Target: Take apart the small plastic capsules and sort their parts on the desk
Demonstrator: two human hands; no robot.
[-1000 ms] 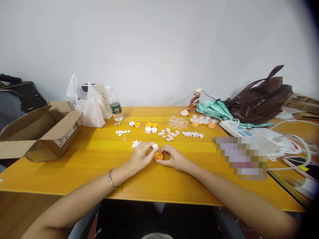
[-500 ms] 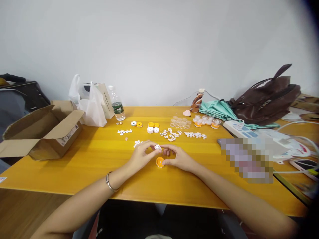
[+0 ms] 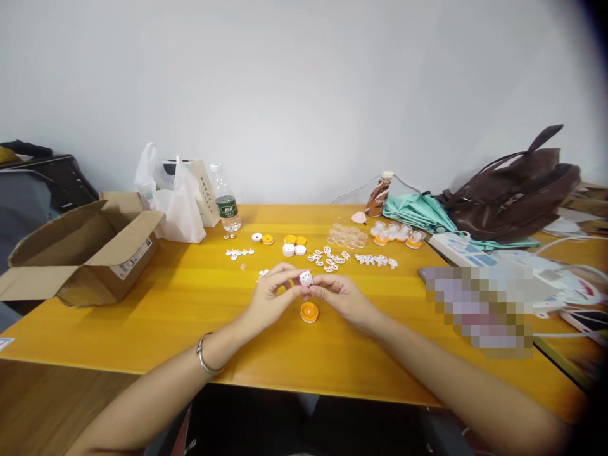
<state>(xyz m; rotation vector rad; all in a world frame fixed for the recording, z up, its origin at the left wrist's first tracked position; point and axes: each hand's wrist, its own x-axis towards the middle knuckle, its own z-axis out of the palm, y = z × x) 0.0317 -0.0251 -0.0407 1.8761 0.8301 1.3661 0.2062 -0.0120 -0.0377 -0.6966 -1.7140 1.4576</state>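
Between the fingertips of both hands sits a small white plastic part [image 3: 306,278] with cut-out openings. My left hand [image 3: 278,292] pinches it from the left, thumb below and forefinger above. From the other side my right hand [image 3: 342,296] closes its thumb and fingers on the same part. Just below them an orange round cup [image 3: 310,311] with a pale rim stands on the table. A few small white discs [image 3: 263,273] lie partly hidden behind my left hand. Farther back are loose white openwork pieces [image 3: 327,258] and a row of similar white pieces [image 3: 377,260].
White and orange round caps [image 3: 294,244], clear rings [image 3: 348,237] and clear-domed orange units [image 3: 398,234] stand toward the back. An open cardboard box [image 3: 104,253] and a water bottle [image 3: 228,202] are left. A pixelated phone-like slab [image 3: 477,310] and a power strip [image 3: 468,253] lie right.
My right thumb has left the orange cup and moved up to the white part, so both hands now grip it. The part has turned slightly in the fingers.
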